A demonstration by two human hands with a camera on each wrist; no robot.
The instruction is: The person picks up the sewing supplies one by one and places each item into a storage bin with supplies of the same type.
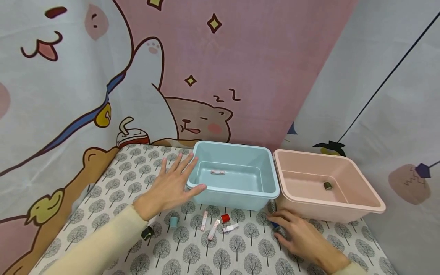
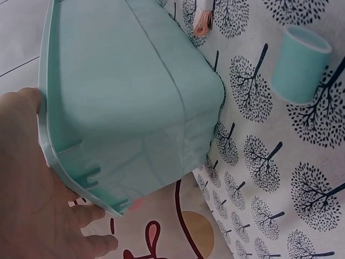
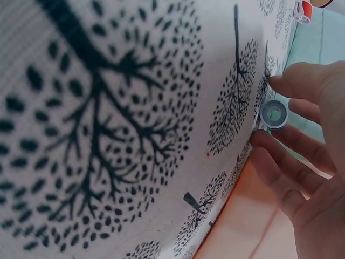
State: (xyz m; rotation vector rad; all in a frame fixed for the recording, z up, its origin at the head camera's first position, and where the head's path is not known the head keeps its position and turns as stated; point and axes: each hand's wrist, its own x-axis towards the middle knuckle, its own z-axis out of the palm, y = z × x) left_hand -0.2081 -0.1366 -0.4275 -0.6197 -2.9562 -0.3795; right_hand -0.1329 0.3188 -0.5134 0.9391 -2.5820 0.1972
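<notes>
My left hand [image 1: 172, 187] is spread with straight fingers at the left rim of the light blue bin [image 1: 237, 194]; in the left wrist view its thumb overlaps that rim. My right hand [image 1: 299, 233] is low on the table before the gap between the bins. Its thumb and fingers stand around a small blue thread spool [image 3: 275, 114], with a gap showing between thumb and spool. A slim pink-and-white piece [image 1: 217, 172] lies inside the blue bin. Inside the pink bin [image 1: 333, 208], to the right, lies a dark green spool [image 1: 328, 185].
Before the blue bin lie a teal spool [image 1: 173, 221], a red spool [image 1: 225, 218] and slim pink-and-white pieces [image 1: 214, 230]. A dark green spool [image 1: 147, 233] sits by my left forearm. The tree-print tablecloth [image 1: 192, 256] meets a cartoon-printed curtain [image 1: 258, 76] behind the bins.
</notes>
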